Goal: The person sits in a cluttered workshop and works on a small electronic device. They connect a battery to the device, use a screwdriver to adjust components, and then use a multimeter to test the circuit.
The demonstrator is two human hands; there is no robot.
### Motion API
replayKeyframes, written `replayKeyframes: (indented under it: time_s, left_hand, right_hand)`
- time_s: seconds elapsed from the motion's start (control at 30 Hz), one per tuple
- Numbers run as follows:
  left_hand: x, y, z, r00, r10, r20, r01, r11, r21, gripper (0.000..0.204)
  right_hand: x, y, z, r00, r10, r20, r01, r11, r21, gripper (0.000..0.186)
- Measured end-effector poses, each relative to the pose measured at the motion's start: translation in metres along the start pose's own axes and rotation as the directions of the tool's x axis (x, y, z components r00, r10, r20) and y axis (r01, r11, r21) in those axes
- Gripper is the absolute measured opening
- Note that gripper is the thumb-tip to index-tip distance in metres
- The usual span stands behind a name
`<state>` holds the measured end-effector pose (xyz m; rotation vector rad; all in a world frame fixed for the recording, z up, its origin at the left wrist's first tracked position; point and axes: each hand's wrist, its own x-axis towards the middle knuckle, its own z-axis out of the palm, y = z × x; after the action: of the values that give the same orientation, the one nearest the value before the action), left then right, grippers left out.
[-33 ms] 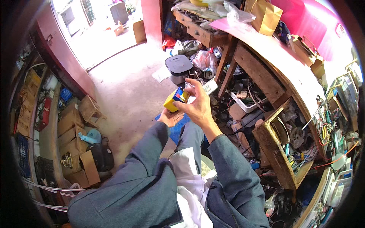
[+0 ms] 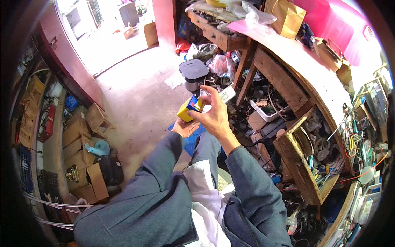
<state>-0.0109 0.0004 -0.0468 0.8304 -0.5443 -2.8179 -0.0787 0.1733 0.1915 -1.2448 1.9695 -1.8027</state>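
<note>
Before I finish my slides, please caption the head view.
Yellow-and-blue box with left hand beneath and right hand gripping its blue end, cluttered table at right.

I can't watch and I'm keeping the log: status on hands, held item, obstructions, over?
Left hand holding yellow-and-blue box from below. Right hand at its blue end. Nothing seen blocking either; dark lidded container beyond them.
</note>
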Motion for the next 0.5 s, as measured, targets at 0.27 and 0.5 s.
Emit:
replayKeyframes:
  time_s: [0.27, 0.5]
  left_hand:
    - [0.007, -0.003, -0.009, 0.998, -0.052, 0.024, 0.050, 0.997, 0.056, 0.058]
    - [-0.056, -0.004, -0.006, 0.880, 0.351, -0.320, -0.121, 0.817, 0.563, 0.047]
  right_hand:
    - [-0.007, -0.001, -0.002, 0.995, 0.001, 0.102, 0.000, 1.000, -0.005, 0.083]
    - [-0.010, 0.005, -0.014, 0.986, -0.021, 0.168, 0.029, 0.999, -0.043, 0.081]
